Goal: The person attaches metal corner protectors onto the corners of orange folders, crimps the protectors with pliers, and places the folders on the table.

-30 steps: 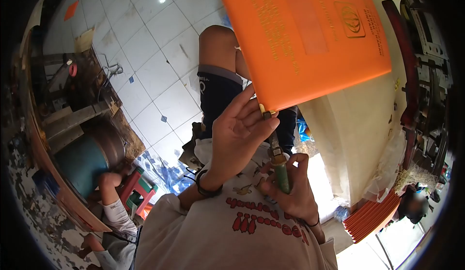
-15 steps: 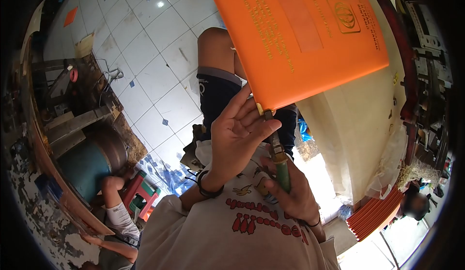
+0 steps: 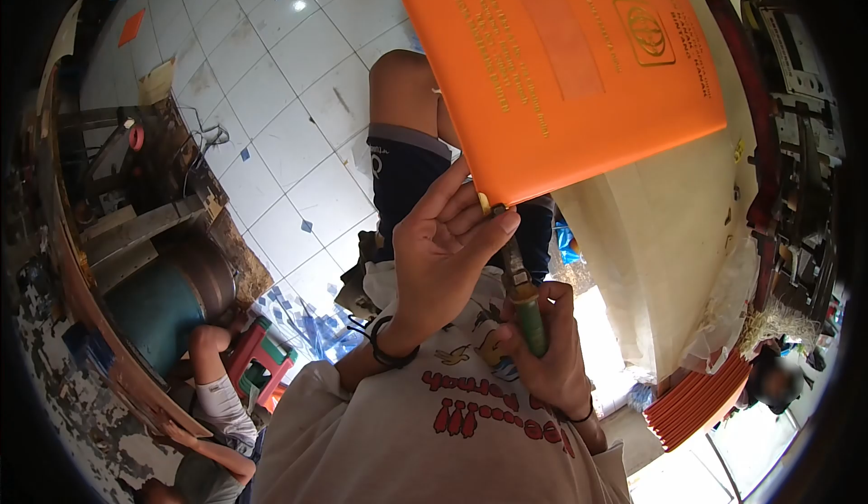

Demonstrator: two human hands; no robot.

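Observation:
An orange folder (image 3: 570,79) with gold print fills the upper middle, partly over a cream-covered surface. Its near corner carries a small gold metal piece (image 3: 485,204). At that corner my left hand (image 3: 448,260) has its fingers under the folder and its thumb against the tip of a tool. The tool (image 3: 530,319) has a green handle and a dark metal shaft pointing up to the corner. My right hand (image 3: 553,350) is wrapped round the green handle, in front of my shirt.
Orange folders (image 3: 696,405) are stacked at the lower right, beside the cream-covered surface (image 3: 660,260). Another person's arm (image 3: 212,454) and leg show at the lower left, near a red and green stool (image 3: 262,359) and a blue-green cylinder (image 3: 158,310). Tiled floor lies beyond.
My right hand's fingers have shifted on the green handle, and the tool has tilted slightly. The folder and my left hand are nearly unmoved. The other person at the lower left has moved an arm.

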